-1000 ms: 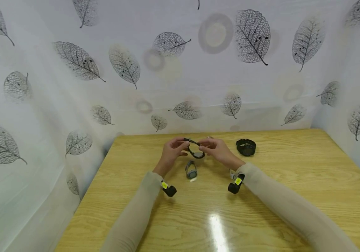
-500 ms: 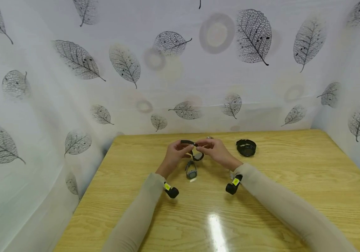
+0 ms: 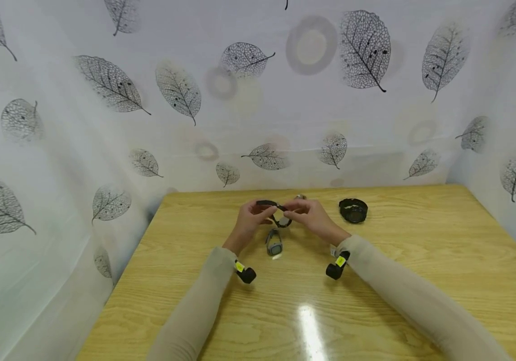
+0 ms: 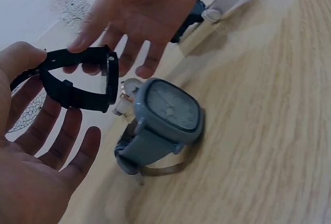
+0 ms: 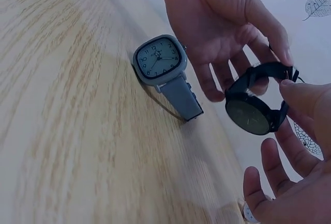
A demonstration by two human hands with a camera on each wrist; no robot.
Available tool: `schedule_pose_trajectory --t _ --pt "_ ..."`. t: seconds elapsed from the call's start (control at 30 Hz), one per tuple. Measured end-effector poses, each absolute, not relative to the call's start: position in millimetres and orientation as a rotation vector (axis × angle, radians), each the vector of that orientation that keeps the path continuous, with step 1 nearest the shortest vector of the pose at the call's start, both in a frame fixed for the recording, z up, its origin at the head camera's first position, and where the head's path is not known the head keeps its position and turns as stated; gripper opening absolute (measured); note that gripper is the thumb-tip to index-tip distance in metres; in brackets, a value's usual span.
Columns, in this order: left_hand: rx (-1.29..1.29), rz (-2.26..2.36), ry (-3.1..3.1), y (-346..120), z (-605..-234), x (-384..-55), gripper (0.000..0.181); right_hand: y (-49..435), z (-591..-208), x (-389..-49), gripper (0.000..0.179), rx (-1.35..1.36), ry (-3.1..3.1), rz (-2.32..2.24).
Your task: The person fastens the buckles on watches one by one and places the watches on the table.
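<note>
Above the table, both hands hold a black wristwatch (image 3: 283, 221), its strap bent round into a loop. My left hand (image 3: 248, 223) pinches the strap near its end between thumb and fingers. From the other side, my right hand (image 3: 314, 216) pinches the same strap, close to the left fingertips. The round dark dial (image 5: 248, 116) hangs at the loop's lower side, as the right wrist view shows. Just in front of the hands, a grey watch (image 3: 274, 244) with a squarish case stands on the table, dial tilted up, its strap (image 4: 150, 149) looped behind.
Right of the hands lies a bulky black watch (image 3: 353, 211). A small watch (image 3: 300, 197) sits behind the right hand, partly hidden. Below the right wrist, a pale watch (image 3: 333, 251) shows in part. A leaf-print curtain (image 3: 267, 100) hangs behind the wooden table (image 3: 258, 311).
The hands have come closer together, and the black watch's strap ends now meet between the fingertips. In the last half second the hands have barely shifted; the other watches stay put.
</note>
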State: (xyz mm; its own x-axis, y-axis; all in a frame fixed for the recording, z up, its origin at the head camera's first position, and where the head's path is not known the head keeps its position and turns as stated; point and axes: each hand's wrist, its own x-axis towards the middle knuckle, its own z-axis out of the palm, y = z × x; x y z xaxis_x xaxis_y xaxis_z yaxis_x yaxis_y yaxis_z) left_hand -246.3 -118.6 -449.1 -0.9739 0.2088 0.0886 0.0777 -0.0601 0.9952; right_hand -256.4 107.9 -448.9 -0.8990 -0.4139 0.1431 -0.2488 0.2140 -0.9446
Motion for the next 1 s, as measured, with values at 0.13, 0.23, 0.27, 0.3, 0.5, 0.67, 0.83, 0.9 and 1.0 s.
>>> schedule_pose_trajectory --t 0.13,0.23,0.27,0.3,0.5,0.67,0.83,0.9,1.0 --pt "0.326 2.125 2.131 -115.1 -451.8 -245.0 0.027 106.0 -448.0 -254.8 0.035 -0.66 2.32 -1.782" --pt "0.331 2.115 2.146 -113.1 -452.3 -243.7 0.027 105.2 -448.8 -254.6 0.034 -0.664 2.313 -1.795" --pt "0.332 2.12 2.15 -112.5 -452.2 -243.4 0.026 105.3 -449.2 -254.8 0.035 -0.668 2.314 -1.797" --pt "0.333 2.125 2.152 -112.1 -451.9 -243.3 0.026 105.4 -449.8 -255.3 0.035 -0.669 2.313 -1.798" --pt "0.325 2.104 2.198 -109.8 -450.4 -246.1 0.028 110.4 -449.6 -257.6 0.041 -0.671 2.321 -1.763" --pt "0.365 2.069 2.307 -107.5 -446.5 -249.7 0.028 117.0 -435.0 -260.4 0.041 -0.683 2.359 -1.729" --pt "0.415 2.008 2.408 -105.3 -443.8 -250.8 0.026 115.6 -411.2 -264.5 0.039 -0.739 2.388 -1.69" --pt "0.412 1.989 2.426 -104.1 -443.3 -250.5 0.026 112.9 -402.9 -265.3 0.037 -0.772 2.42 -1.638" --pt "0.411 1.998 2.408 -102.1 -443.1 -250.0 0.027 107.6 -393.9 -265.7 0.036 -0.832 2.473 -1.54"
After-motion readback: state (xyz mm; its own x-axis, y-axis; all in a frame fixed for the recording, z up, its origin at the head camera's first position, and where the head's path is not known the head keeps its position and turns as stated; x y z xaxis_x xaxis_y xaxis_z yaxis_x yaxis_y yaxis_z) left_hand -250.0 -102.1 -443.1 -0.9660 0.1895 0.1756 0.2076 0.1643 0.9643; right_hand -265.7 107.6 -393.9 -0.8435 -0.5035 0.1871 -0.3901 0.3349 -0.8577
